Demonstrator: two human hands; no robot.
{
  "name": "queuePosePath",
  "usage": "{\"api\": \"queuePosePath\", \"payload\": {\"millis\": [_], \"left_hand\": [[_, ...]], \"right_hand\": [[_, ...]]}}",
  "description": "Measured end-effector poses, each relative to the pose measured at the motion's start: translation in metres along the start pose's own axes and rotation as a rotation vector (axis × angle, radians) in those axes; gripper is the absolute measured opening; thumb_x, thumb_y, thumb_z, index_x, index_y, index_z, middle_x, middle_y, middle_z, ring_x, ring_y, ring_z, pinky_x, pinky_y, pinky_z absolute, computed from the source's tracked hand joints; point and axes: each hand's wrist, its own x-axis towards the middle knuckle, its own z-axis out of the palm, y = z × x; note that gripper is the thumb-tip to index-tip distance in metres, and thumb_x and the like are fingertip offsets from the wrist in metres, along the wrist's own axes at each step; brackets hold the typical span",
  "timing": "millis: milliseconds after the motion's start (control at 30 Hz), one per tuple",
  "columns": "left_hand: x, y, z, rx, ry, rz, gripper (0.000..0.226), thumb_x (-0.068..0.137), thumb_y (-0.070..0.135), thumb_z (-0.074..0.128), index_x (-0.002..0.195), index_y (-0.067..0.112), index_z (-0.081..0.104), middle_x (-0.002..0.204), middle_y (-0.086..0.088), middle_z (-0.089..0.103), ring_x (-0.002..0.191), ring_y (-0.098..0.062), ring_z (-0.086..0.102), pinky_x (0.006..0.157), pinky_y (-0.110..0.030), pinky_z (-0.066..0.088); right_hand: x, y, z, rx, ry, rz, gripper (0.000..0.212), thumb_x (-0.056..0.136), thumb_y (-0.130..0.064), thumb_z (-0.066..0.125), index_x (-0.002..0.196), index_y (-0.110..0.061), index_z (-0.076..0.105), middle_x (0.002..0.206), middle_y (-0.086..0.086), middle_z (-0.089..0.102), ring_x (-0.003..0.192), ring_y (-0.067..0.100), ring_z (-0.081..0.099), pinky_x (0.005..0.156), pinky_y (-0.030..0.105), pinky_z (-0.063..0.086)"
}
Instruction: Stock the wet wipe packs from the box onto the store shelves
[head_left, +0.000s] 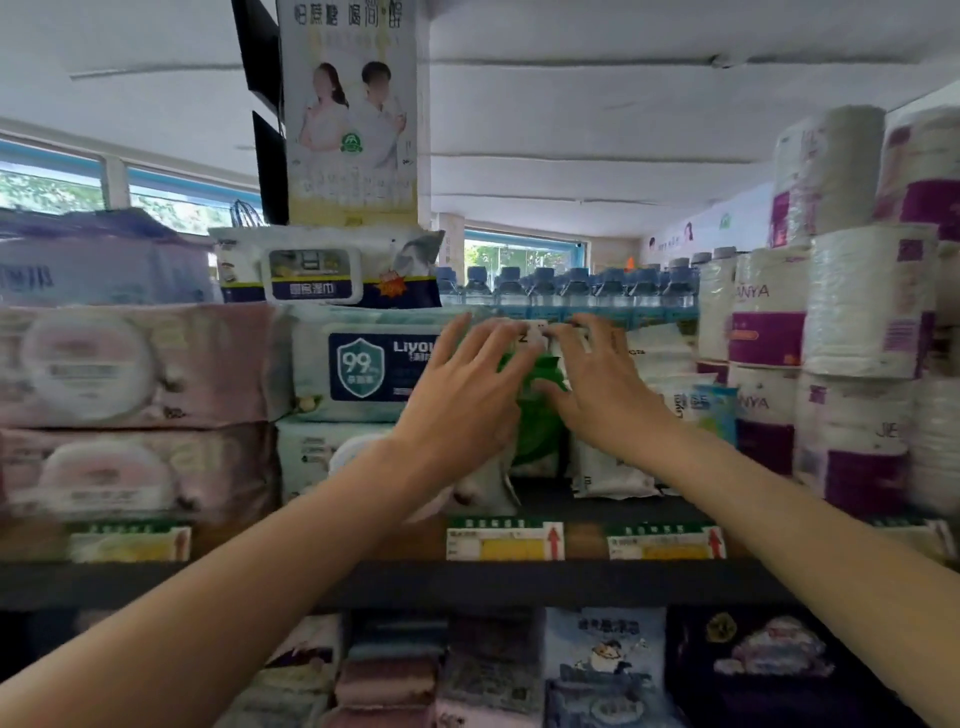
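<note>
Left hand (457, 395): I see fingers spread, flat on the green-lidded pack (535, 421).
Right hand (597, 384): fingers spread, touching the same pack.
Shelf (467, 582): below both hands.

Green-lidded wipe pack (537, 415) mostly hidden behind both hands; price tags (505, 540) on shelf front edge too blurred to read.
</note>
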Motion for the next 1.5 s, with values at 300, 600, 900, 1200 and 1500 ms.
{"api": "queuePosePath", "payload": {"millis": [300,600,900,1200,1500], "left_hand": [[-0.088,-0.118,-0.034,0.011,0.013,-0.208,0.059,0.069,0.007,0.071,0.124,-0.002,0.052,0.13,-0.023,0.052,0.111,-0.04,0.057,0.101,-0.051,0.038],[-0.101,-0.167,-0.039,0.208,0.046,0.173,0.022,0.055,0.017,0.082,0.074,0.014,0.072,0.085,-0.005,0.072,0.101,-0.029,0.066,0.104,-0.054,0.017],[-0.1,-0.155,-0.044,0.421,-0.429,0.147,0.037,0.09,0.039,0.048,0.126,0.031,0.055,0.143,0.009,0.045,0.146,-0.029,0.002,0.094,-0.065,-0.028],[-0.094,-0.148,-0.043,0.247,-0.367,0.023,0.029,0.093,0.032,0.046,0.116,0.028,0.062,0.14,0.0,0.048,0.146,-0.025,0.005,0.096,-0.056,-0.031],[-0.094,-0.121,-0.026,0.236,-0.294,-0.025,0.032,0.093,0.01,0.041,0.119,0.011,0.058,0.118,-0.005,0.063,0.125,-0.026,0.045,0.119,-0.044,-0.008]], "right_hand": [[-0.002,-0.093,0.015,0.551,-0.196,0.372,0.056,0.095,-0.032,0.049,0.143,-0.016,0.023,0.144,0.006,0.04,0.127,0.02,0.041,0.092,0.024,0.034],[0.006,-0.114,0.032,0.307,-0.068,0.384,0.119,0.063,-0.047,0.079,0.148,-0.019,0.0,0.156,0.008,0.012,0.144,0.025,0.014,0.116,0.049,0.018],[0.046,-0.16,0.02,-0.227,-0.205,0.076,0.103,0.076,-0.041,0.071,0.148,-0.034,-0.002,0.156,-0.003,0.005,0.143,0.036,0.002,0.106,0.069,-0.001],[0.014,-0.109,0.007,-0.182,-0.132,0.228,0.111,0.076,-0.037,0.073,0.147,-0.032,-0.012,0.156,0.006,-0.017,0.143,0.036,-0.004,0.116,0.056,0.006],[0.026,-0.132,0.012,-0.355,-0.232,0.099,0.101,0.086,-0.021,0.064,0.147,-0.02,-0.016,0.155,0.006,-0.019,0.139,0.047,-0.015,0.111,0.059,0.014]]}}
